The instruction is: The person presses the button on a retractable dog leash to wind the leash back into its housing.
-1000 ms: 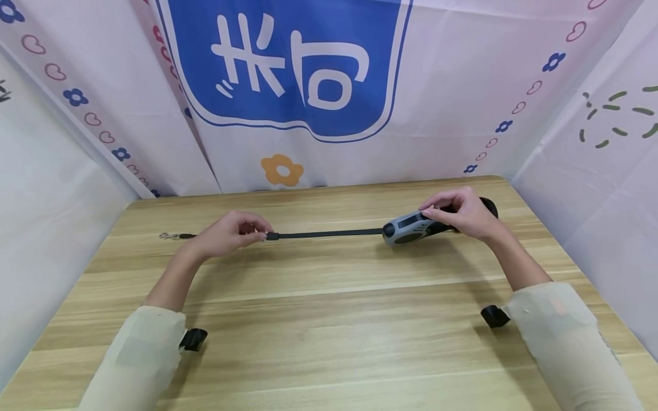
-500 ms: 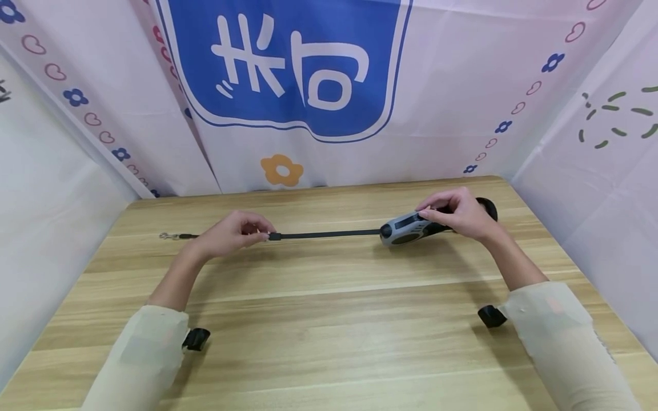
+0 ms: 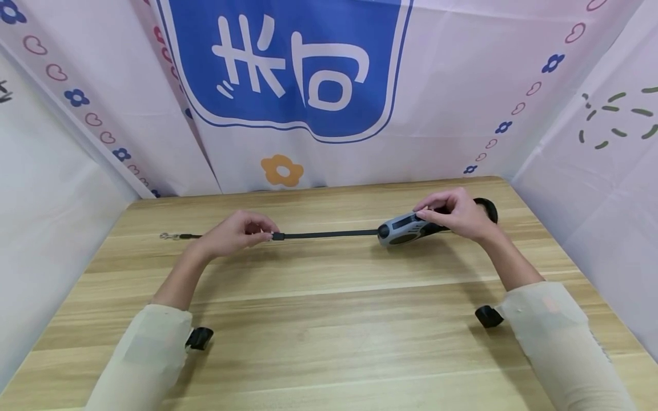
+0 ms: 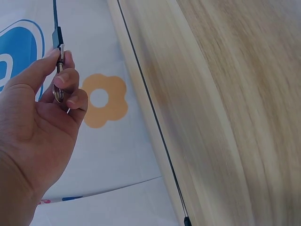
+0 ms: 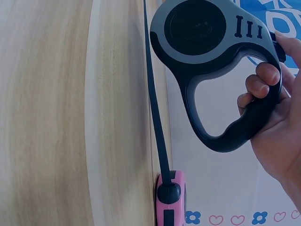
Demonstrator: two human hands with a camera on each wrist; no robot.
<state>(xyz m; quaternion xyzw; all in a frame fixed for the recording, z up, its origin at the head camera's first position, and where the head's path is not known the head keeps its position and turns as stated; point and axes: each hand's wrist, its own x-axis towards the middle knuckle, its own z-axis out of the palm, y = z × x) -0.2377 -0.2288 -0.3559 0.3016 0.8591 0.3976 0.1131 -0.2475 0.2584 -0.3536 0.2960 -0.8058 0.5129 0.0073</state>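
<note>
My right hand (image 3: 457,214) grips the black handle of a grey retractable dog leash (image 5: 162,28), its thumb up by the button. From the leash's nose a black strap (image 3: 329,234) stretches left to my left hand (image 3: 231,233). There, thumb and fingers pinch the metal snap hook (image 4: 60,66) at the strap's end, beside a black sleeve (image 4: 57,36). Lower down, a pink retractable leash (image 5: 176,203) lies on the table, seen in the right wrist view. Its own black strap (image 5: 155,103) runs out along the back edge. The head view hides the pink casing.
Another metal snap hook (image 3: 166,236) lies on the wooden table (image 3: 329,331), left of my left hand. Behind the table hangs a white printed cloth (image 3: 437,114), with more cloth at both sides. Small black cameras (image 3: 199,338) stick out from the sleeves.
My hands have come slightly closer together, left hand rightward and right hand leftward. The strap between them is a little shorter; both grips are the same.
</note>
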